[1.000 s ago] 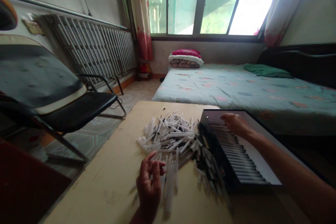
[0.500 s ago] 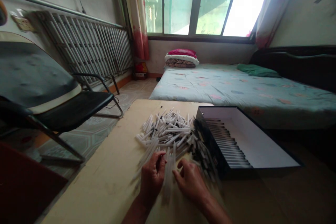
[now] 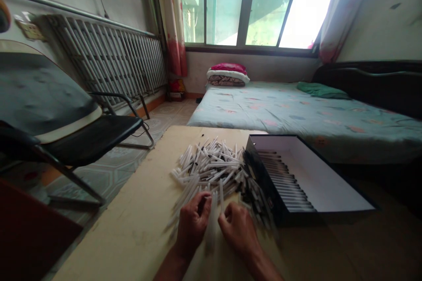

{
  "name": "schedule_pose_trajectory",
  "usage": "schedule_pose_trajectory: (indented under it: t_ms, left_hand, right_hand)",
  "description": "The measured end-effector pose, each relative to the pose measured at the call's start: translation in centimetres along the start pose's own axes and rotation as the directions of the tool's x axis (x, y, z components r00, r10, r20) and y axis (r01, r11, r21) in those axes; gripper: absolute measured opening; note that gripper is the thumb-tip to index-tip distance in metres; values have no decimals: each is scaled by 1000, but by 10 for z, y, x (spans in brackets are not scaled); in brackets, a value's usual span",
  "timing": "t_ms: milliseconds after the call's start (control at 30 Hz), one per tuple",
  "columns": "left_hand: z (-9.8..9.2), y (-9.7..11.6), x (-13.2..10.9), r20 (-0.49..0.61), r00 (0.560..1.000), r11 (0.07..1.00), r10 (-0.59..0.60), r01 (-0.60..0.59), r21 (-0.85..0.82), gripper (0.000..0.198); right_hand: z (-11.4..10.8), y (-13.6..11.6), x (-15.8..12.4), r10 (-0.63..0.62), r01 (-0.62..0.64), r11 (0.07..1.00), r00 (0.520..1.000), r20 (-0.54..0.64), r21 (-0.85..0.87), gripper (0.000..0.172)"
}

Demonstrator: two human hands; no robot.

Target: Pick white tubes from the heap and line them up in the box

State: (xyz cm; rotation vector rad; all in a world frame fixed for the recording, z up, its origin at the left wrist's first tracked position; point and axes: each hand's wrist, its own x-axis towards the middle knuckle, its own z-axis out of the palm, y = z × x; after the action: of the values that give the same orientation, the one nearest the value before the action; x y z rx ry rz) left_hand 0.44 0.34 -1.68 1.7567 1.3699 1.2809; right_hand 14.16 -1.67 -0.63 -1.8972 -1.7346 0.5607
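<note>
Near the front of the table, my left hand [image 3: 194, 219] is closed, its thumb and forefinger curled together. What they pinch, if anything, is too blurred to make out. Beside it my right hand [image 3: 239, 227] is closed at the lower end of a translucent white pen barrel [image 3: 221, 189], which points away from me. Between the hands lie more pale barrels [image 3: 212, 224], smeared by motion. Just beyond them spreads a loose pile of white pen barrels [image 3: 211, 162] mixed with small black pieces. Dark pen caps [image 3: 255, 197] are heaped to the right, against the box.
An open box [image 3: 332, 180] with a white inside and dark rim stands at the right; a row of black-ended pens [image 3: 290, 182] lies along its left side. The pale table [image 3: 132, 219] has a worn left edge. Beyond are a bed [image 3: 270, 105] and a black chair [image 3: 99, 134].
My right hand has closed its fingers on a pen barrel, which now stands out from the fingertips. My left hand has shifted very slightly to the right.
</note>
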Motion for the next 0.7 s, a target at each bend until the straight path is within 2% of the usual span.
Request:
schedule_pose_trajectory:
  t_ms: [133,233,333,467,600,700]
  left_hand:
    - [1,5,0,86,993,976,-76,92,-198,26]
    - [2,7,0,151,983,944,-104,145,-296,19]
    - [4,7,1,165,971,900,-173,224,-374,22]
    - [4,4,2,80,969,893,-233,245,-378,22]
    - [5,1,3,28,974,916,-225,221,-334,22]
    - [6,1,2,17,980,924,-196,191,-332,20]
  right_hand:
    - [-8,-11,-16,-131,132,990,991,-13,40,9]
    - [-10,-18,-22,-231,232,972,973,-19,28,4]
    - [-11,-16,-19,-276,275,960,961,12,50,9]
    - [-16,3,-2,-220,220,975,975,-43,13,20]
    - [-24,31,21,-201,197,980,959,-198,-43,11]
    - [-29,46,33,-211,198,977,946,-247,-78,7]
